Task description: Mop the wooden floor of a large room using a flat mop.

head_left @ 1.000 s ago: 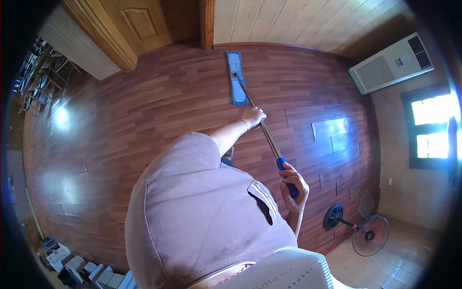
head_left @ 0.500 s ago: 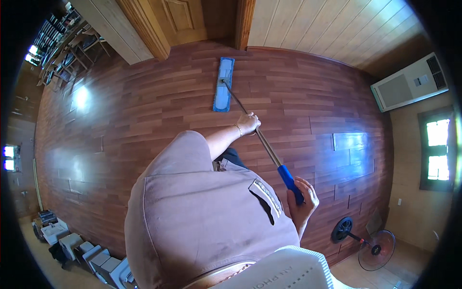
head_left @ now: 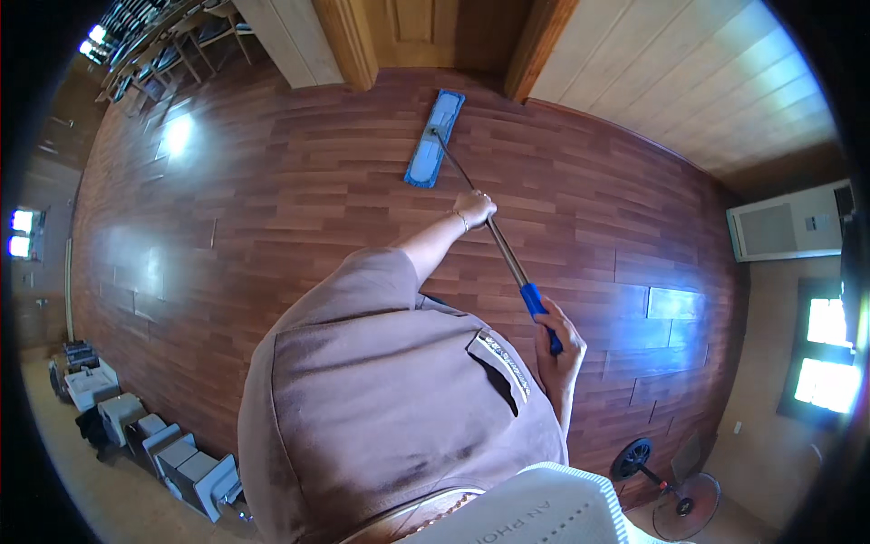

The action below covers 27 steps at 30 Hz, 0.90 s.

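I have the mop (head_left: pixel 507 249) out in front of the person's body, its pole slanting from just right of the shirt (head_left: pixel 408 363) up toward the door (head_left: pixel 408 36). The left hand (head_left: pixel 476 209) is closed around the metal pole partway down, with a bracelet (head_left: pixel 464 220) at the wrist. The right hand (head_left: pixel 561 343) grips the blue handle (head_left: pixel 533 300) at the near end, fingers curled over it. The blue-edged mop head (head_left: pixel 425 163) lies flat on the brown plank floor (head_left: pixel 317 190), tilted a little so its far end leans right, near the doorway but apart from the wooden door frame (head_left: pixel 349 45). To the right of that frame I see a pale plank wall (head_left: pixel 625 91), then a white box-shaped unit (head_left: pixel 775 228) by the side wall and a bright window (head_left: pixel 819 358). A fan (head_left: pixel 686 507) with a round dark base stands at the lower right, well apart from the right hand. Far off at the upper left I make out some chairs (head_left: pixel 177 56), small and crowded by the lens rim, and at the lower left a row of pale, boxy items (head_left: pixel 120 414) whose kind I cannot tell.
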Tool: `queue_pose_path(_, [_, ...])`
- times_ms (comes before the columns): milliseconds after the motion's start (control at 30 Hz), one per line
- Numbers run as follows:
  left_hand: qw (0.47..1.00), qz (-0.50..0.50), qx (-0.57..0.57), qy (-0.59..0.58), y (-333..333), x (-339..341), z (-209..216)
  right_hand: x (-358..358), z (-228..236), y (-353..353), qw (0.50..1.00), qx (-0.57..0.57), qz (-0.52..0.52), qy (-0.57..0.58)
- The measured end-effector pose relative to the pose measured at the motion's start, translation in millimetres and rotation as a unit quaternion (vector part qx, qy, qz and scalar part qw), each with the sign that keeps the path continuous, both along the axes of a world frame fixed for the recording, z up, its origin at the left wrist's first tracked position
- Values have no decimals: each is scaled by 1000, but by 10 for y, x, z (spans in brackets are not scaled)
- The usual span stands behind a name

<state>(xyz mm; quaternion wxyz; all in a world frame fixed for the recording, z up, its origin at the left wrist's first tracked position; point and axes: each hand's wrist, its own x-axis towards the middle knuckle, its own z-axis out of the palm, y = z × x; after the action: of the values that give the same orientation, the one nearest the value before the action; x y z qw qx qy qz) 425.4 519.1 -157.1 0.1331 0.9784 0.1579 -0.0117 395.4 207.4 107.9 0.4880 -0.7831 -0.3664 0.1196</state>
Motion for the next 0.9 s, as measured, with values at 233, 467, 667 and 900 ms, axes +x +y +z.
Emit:
queue_pose_path(233, [999,11,9,-37,679,-438,90,32,73,633,997,21,71,-36])
queue_pose_path(467, [998,42,0,-47,797,-987,632,76,302,995,981,75,174,-37])
queue_pose_path(667, [992,116,17,-37,1150,-1463,578,-30,371,1495,957,75,277,-36])
queue_pose_path(900, [969,245,23,-36,1698,-2203,344,-248,103,2114,913,45,405,5])
